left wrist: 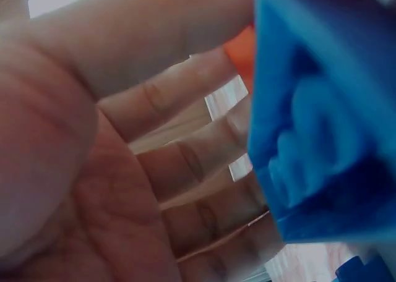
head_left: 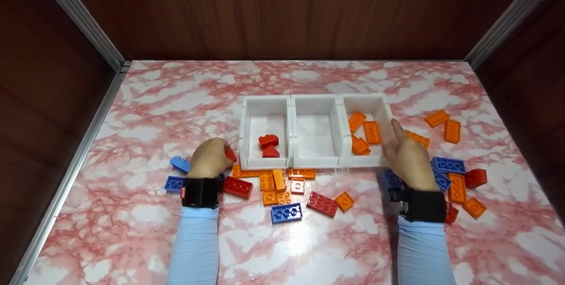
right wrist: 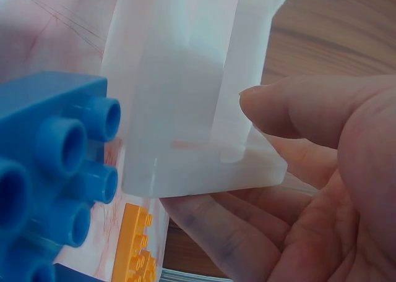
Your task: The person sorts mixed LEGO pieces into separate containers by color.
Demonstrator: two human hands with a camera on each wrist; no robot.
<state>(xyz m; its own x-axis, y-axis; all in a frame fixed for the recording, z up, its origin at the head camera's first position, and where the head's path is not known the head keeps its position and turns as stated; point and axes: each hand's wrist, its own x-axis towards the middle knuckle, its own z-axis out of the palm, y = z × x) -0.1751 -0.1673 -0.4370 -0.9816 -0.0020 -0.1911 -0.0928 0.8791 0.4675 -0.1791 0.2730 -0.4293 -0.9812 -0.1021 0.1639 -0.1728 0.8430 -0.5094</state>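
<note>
Beside the left compartment, my left hand [head_left: 208,157] holds a red brick [head_left: 230,155] at its fingertips. In the left wrist view a blue brick [left wrist: 334,127] close to the camera hides the fingertips. My right hand [head_left: 408,159] is at the front right corner of the three-compartment white bin [head_left: 340,130]. Its thumb lies at the front wall and its fingers run along the outer side, gripping the corner [right wrist: 185,170]. Red bricks [head_left: 268,140] lie in the left compartment and several orange bricks [head_left: 372,132] in the right one; the middle compartment holds none.
Orange bricks [head_left: 267,180], red bricks [head_left: 322,203] and a blue brick [head_left: 286,213] lie in front of the bin. More blue bricks [head_left: 448,165] and orange bricks [head_left: 457,188] surround my right wrist. Wooden panels [head_left: 291,16] enclose the marbled table [head_left: 185,95].
</note>
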